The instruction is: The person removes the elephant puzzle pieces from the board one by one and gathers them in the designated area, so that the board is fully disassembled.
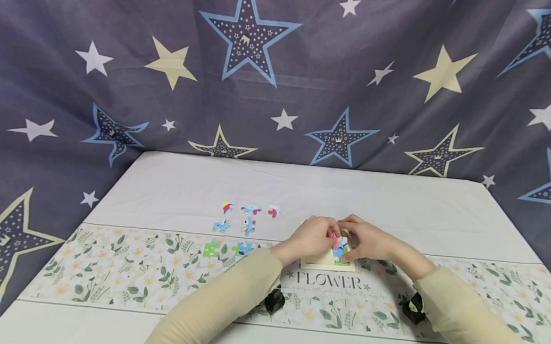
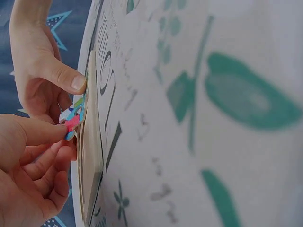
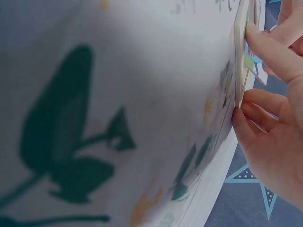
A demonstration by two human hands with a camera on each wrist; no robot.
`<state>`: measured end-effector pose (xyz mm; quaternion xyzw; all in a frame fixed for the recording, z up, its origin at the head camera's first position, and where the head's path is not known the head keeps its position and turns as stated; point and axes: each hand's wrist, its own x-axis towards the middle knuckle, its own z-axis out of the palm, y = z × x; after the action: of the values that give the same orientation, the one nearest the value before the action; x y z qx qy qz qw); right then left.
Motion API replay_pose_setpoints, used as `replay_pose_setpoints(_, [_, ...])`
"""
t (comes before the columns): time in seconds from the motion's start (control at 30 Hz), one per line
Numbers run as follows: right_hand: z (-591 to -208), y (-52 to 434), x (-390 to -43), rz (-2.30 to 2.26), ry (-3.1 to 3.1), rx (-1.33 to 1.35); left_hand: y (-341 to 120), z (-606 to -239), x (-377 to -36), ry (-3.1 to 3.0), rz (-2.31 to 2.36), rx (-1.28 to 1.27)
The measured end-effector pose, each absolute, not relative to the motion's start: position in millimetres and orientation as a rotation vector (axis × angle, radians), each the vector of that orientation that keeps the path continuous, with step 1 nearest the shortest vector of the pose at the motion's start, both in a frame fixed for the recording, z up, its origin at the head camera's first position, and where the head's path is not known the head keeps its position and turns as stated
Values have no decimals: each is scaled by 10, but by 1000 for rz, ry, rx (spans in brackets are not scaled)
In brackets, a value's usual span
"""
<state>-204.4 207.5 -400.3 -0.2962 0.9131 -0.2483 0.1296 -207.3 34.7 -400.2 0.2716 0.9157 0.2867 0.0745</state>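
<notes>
A shallow wooden puzzle tray (image 1: 318, 261) lies on the table, with colourful jigsaw pieces (image 1: 341, 251) along its right side. My left hand (image 1: 310, 235) pinches a pink and blue jigsaw piece (image 2: 72, 124) between thumb and fingers, just over the tray. At the tray's right side, my right hand (image 1: 370, 241) holds the frame: its thumb (image 2: 75, 81) presses on the top, and its other fingers (image 3: 258, 106) rest along the edge (image 3: 240, 56). In the right wrist view, a tilted piece (image 3: 257, 71) sticks up from the tray. The hands partly hide the pieces.
Several loose jigsaw pieces lie in rows left of the tray, among them a green piece (image 1: 211, 249) and a blue piece (image 1: 221, 226). A floral printed band with lettering (image 1: 327, 279) crosses the white tablecloth (image 1: 173, 186). Behind the table hangs a star-patterned curtain (image 1: 281, 92).
</notes>
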Motion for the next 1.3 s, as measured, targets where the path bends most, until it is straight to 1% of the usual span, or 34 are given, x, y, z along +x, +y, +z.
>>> replay_pose_setpoints(0.53, [-4018, 2090, -2055, -708, 2672, -828, 270, -3927, -2110, 2749, 976, 794])
replay_pose_setpoints(0.8, [-4004, 2085, -2035, -702, 2661, -819, 147, -3937, -2143, 2731, 1049, 738])
replay_pose_setpoints(1.3, [-4014, 2098, -2029, -745, 2623, -795, -123, -3848, -2170, 2696, 1137, 683])
